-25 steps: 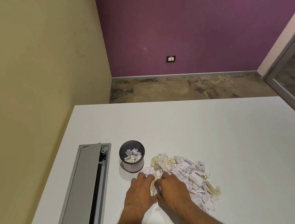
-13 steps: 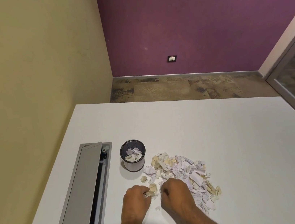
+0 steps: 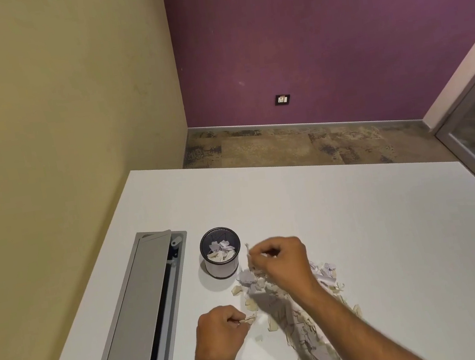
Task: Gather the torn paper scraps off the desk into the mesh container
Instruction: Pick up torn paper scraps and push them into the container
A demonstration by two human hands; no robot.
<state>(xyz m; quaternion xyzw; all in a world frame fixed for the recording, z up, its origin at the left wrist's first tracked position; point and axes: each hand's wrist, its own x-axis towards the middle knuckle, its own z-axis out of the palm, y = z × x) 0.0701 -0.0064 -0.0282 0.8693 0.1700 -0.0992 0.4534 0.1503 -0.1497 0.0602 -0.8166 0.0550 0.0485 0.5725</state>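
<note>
A pile of torn white and cream paper scraps point(image 3: 303, 320) lies on the white desk point(image 3: 375, 236). A small black mesh container point(image 3: 221, 257) stands upright left of the pile, partly filled with scraps. My right hand point(image 3: 281, 262) is raised above the pile's far end, just right of the container, fingers curled round a bunch of scraps. My left hand point(image 3: 220, 335) rests low on the desk, left of the pile, pinching a few cream scraps. My right forearm hides part of the pile.
A long grey cable tray point(image 3: 137, 325) with a hinged lid runs along the desk's left side, beside the container. A yellow wall lies to the left. Beyond the desk's far edge is carpet floor and a purple wall.
Both hands closed on scraps at the pile's near-left edge. My right hand then lifted and moved toward the container with its scraps. My left hand drew back slightly, holding scraps.
</note>
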